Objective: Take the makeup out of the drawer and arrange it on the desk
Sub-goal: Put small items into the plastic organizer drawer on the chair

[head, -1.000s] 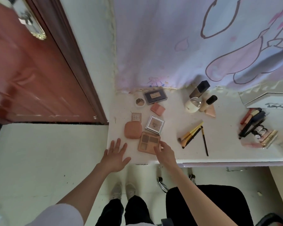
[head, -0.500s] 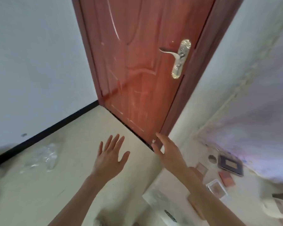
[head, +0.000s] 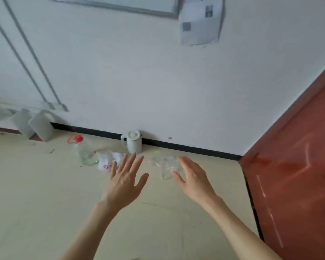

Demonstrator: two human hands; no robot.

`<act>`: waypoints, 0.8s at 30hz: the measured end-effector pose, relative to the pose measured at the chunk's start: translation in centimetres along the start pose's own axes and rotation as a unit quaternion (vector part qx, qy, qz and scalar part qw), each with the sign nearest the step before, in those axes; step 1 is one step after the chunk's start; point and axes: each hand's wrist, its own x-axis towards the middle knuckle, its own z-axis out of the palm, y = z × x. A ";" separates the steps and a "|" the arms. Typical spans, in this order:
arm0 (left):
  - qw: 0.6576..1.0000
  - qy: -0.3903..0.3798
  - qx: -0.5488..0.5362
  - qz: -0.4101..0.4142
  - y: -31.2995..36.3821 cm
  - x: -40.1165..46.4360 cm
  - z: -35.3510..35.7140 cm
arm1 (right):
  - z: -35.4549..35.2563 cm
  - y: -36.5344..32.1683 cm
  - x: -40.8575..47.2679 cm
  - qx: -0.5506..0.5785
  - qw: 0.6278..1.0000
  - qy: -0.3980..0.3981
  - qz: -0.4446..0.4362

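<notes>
My left hand [head: 125, 182] is raised in front of me with fingers spread and nothing in it. Beside it, my right hand [head: 192, 178] is also held up open and empty. Both hover in the air over a beige floor. The desk, the drawer and the makeup are out of view.
A white kettle [head: 132, 141] stands against the wall's black skirting. Clear plastic bottles [head: 84, 151] and crumpled plastic wrap [head: 166, 165] lie on the floor ahead. A red-brown door [head: 296, 182] fills the right side. Grey boxes [head: 39, 125] sit at the far left.
The view has swung left, away from the desk and past the door to a wall and floor. My right hand left the eyeshadow palette; both hands now hang open in the air.
</notes>
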 end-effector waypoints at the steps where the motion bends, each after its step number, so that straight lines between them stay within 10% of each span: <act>1: 1.000 0.009 0.007 -0.029 -2.9 0.1 -1.2 | 1.2 -2.4 2.5 0.000 1.000 -0.012 -0.027; 24: 0.822 0.179 0.038 -0.539 -41.2 -9.0 -19.5 | 23.5 -51.6 29.3 0.019 0.856 -0.236 -0.459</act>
